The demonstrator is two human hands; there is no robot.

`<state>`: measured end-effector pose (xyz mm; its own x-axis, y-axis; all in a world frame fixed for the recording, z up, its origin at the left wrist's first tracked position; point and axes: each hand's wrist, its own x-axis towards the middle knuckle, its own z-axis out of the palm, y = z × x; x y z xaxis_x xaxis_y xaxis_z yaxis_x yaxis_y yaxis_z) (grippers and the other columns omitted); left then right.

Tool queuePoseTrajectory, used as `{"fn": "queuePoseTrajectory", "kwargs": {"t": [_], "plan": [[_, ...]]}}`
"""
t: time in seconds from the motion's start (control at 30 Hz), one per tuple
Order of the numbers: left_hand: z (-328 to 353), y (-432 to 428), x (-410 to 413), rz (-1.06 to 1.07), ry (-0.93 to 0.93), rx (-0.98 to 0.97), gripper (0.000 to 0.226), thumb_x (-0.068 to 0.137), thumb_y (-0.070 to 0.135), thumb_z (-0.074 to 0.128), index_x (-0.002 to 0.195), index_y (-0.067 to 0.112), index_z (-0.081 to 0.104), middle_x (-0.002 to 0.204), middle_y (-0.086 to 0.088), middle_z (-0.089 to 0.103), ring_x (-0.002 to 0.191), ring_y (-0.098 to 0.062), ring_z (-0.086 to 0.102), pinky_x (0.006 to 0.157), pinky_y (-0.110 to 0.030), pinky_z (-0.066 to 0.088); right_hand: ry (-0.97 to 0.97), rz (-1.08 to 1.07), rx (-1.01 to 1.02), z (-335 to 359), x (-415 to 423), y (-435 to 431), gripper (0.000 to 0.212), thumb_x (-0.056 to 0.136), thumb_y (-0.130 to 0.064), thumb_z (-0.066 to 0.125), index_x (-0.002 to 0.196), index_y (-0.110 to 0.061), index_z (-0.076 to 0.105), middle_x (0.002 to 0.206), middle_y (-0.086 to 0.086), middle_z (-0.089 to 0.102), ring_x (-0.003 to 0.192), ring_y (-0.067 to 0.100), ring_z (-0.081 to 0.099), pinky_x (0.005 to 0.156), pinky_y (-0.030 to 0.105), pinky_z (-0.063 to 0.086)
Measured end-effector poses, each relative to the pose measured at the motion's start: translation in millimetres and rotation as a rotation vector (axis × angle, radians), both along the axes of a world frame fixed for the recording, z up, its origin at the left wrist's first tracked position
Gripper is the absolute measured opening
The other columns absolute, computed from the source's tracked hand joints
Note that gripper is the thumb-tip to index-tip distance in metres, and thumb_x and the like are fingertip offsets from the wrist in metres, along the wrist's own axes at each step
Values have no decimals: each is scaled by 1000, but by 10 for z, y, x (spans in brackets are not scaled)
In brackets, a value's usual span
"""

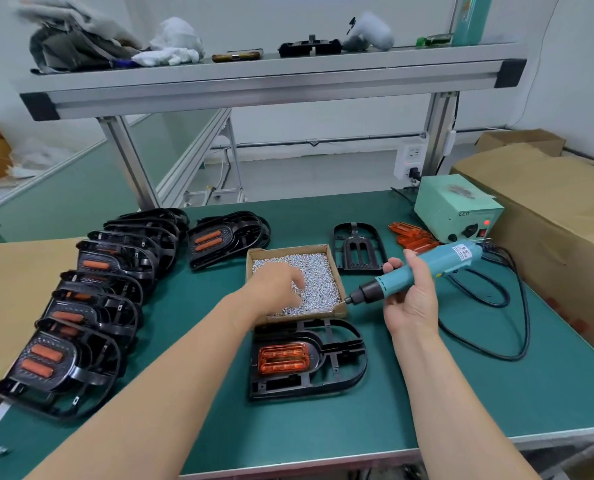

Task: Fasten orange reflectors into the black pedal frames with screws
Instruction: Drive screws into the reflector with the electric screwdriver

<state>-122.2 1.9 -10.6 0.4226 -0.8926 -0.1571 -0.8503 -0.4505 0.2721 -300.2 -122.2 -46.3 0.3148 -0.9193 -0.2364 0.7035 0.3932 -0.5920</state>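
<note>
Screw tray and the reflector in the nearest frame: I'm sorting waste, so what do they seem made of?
The screw tray looks like matte brown cardboard, judging by its folded walls. The reflector seems glossy translucent orange plastic: light glows through its ribs.

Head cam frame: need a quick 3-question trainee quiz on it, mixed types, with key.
1. True or false: the right hand holds the electric screwdriver.
2. Pick one: the left hand is over A) the box of screws, B) the pile of loose reflectors, C) the shelf.
3. Fill in: the pedal frame nearest the person has an ____ reflector seated in it.
Key: 1 true; 2 A; 3 orange.
</note>
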Motion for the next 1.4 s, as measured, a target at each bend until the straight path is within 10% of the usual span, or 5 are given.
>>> {"fn": "queuePoseTrajectory", "kwargs": {"t": [0.67,0.93,1.4], "plan": [[-175,155,-65,113,143,-406,16,83,6,55,75,20,56,69,8,58,65,-10,52,56,-18,38,-31,-62,-139,61,-69,40,16,93,-34,70,81,-23,69,76,-7,66,60,7,58,62,22,52],[-105,462,-284,325,870,-724,18,92,-2,59,95,11,71,79,-6,75,70,-12,67,66,-20,54,-7,-89,-88,317,42,224,8,91,-16,68,84,-16,64,66,-7,61,54,6,52,58,19,46],[-126,751,-777,516,1619,-928,11,92,-12,54,93,-5,62,79,-18,72,68,-18,71,60,-20,57,-48,-125,-13,614,273,506,18,90,-20,72,79,-18,58,59,-8,55,51,5,52,50,16,48]]}}
